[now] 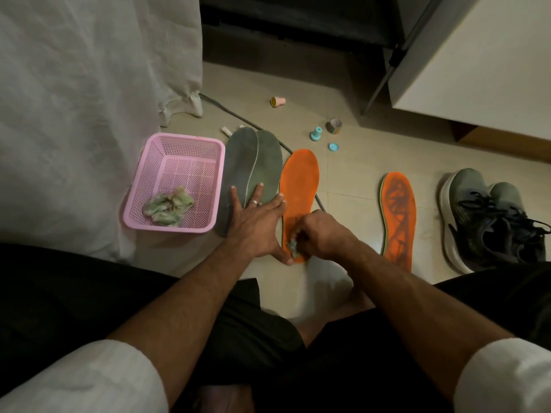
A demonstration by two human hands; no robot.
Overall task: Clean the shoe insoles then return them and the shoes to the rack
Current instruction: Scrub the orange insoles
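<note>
On the tiled floor (351, 186) four insoles lie in a loose row. At the left a pink mesh basket (176, 165) sits just beside a hanging white cloth (89, 99) and holds a crumpled wad of soiled wipes (168, 208). Touching the basket's right side are two grey insoles (253, 165), one overlapping the other. Just right of them lies the clean orange insole (299, 186), its left edge against the grey pair. A bare strip of tile separates it from a second orange insole (398, 216), darkly smudged, which lies further right, and near that stands a pair of grey sneakers (489, 216) with black laces at the right edge.

The left hand (256, 222) is spread flat, fingers straight, pressing across the grey insoles with the thumb reaching the heel of the clean orange insole. The right hand (319, 231) is curled around a small wipe (293, 244), which it presses on the heel end of that same insole, so the two hands sit close together.

Farther back, open tile carries a pink cap (278, 101), a teal stopper (316, 134), a teal lid (334, 147) and a small tape roll (335, 126). A grey cable (238, 114) runs diagonally under the insoles. A white cabinet (477, 55) overhangs the far right.
</note>
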